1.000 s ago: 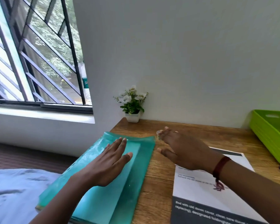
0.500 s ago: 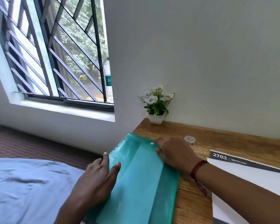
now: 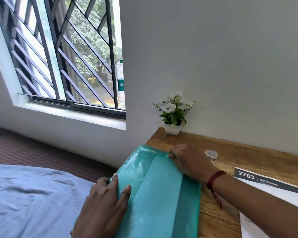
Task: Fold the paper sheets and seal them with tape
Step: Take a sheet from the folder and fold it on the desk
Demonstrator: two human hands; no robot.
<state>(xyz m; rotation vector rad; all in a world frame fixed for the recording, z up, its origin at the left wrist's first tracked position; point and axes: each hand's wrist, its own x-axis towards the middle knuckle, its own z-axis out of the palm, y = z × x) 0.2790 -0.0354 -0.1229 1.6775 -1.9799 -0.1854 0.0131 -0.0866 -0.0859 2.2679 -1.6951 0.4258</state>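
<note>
A teal paper sheet (image 3: pixel 162 200) lies folded inside a glossy teal plastic sleeve (image 3: pixel 136 167) at the left end of the wooden desk (image 3: pixel 248 160). My left hand (image 3: pixel 103 205) holds the sleeve's left, hole-punched edge, thumb on top of it and fingers wrapped over the edge. My right hand (image 3: pixel 189 162) pinches the far top edge of the folded sheet, fingertips curled over it. A small roll of patterned tape (image 3: pixel 211 154) stands on the desk just right of my right hand.
A white printed sheet (image 3: pixel 273 191) headed "2703" lies on the desk under my right forearm. A small potted flower (image 3: pixel 173 114) stands at the desk's far left corner by the wall. A blue bedsheet (image 3: pixel 33 194) is left of the desk, below a barred window.
My view swung left, so the green tray left the frame. My right hand moved from above the desk onto the sheet's far edge. My left hand slid from the sheet's top to its left edge.
</note>
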